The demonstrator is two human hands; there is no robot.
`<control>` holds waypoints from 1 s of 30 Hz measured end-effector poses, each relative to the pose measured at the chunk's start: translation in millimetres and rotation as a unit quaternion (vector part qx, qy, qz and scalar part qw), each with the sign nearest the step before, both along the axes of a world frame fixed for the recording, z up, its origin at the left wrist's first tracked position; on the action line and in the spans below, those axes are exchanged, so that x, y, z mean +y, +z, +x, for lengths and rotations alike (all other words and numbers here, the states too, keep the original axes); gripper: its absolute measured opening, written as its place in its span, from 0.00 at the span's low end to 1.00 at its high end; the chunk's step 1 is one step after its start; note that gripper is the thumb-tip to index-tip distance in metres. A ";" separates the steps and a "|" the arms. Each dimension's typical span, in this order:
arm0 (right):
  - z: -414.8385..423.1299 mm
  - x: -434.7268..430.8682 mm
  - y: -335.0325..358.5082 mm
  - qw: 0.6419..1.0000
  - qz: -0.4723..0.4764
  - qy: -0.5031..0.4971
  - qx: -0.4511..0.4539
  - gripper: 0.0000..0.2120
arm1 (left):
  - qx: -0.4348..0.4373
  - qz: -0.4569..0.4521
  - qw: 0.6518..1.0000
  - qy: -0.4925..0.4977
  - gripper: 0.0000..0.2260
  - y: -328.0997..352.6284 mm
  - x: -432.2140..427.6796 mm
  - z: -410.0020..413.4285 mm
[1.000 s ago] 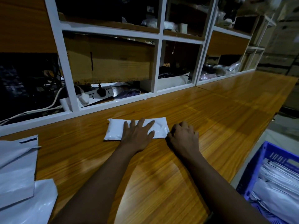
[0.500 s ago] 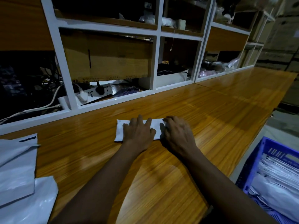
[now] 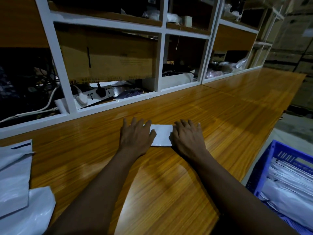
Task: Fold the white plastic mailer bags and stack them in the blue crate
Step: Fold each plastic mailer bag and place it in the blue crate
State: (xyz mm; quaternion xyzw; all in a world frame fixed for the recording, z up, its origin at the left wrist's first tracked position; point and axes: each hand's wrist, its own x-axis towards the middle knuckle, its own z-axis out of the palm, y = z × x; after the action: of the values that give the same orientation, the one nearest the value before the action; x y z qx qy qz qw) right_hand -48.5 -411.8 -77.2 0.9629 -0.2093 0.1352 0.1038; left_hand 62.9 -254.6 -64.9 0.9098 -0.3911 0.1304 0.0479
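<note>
Out near the middle of the table (image 3: 220,119), the folded bag (image 3: 161,135) lies flat under both hands. Looks thin, light and slick, so it probably wants to spring open; pinch it along the folded edge. The left hand (image 3: 135,134) presses its left end with straight fingers, the right hand (image 3: 186,138) does the same on the right end, neither gripping. The blue crate (image 3: 264,167) sits off right.

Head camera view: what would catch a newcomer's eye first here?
The left hand and right hand press flat on a small folded white plastic mailer bag at centre, on the glossy wooden counter. A blue plastic crate holding white bags sits at lower right; unfolded white mailer bags lie at far left.
</note>
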 end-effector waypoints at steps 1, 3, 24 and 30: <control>1.5 2.0 0.9 1.000 -0.016 0.023 0.002 0.27 | -0.016 -0.005 1.000 -0.015 0.24 1.8 -4.5 -5.9; 5.0 8.9 2.9 0.998 -0.011 0.057 -0.004 0.26 | -0.037 0.014 0.998 -0.042 0.23 1.0 -13.2 -15.0; 14.4 2.1 -19.5 0.988 -0.028 0.146 -0.048 0.24 | -0.009 0.107 0.989 -0.099 0.26 -6.0 -21.1 -11.2; 15.6 -0.3 -22.6 0.986 -0.027 0.153 -0.067 0.24 | 0.038 0.108 0.989 -0.096 0.26 -3.1 -21.5 -11.2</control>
State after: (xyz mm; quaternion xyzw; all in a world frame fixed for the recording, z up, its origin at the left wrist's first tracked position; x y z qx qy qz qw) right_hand -32.9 -412.1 -99.8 0.9691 -0.0626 0.2191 0.0941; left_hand 51.8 -276.1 -68.0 0.8720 -0.4867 0.0478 -0.0236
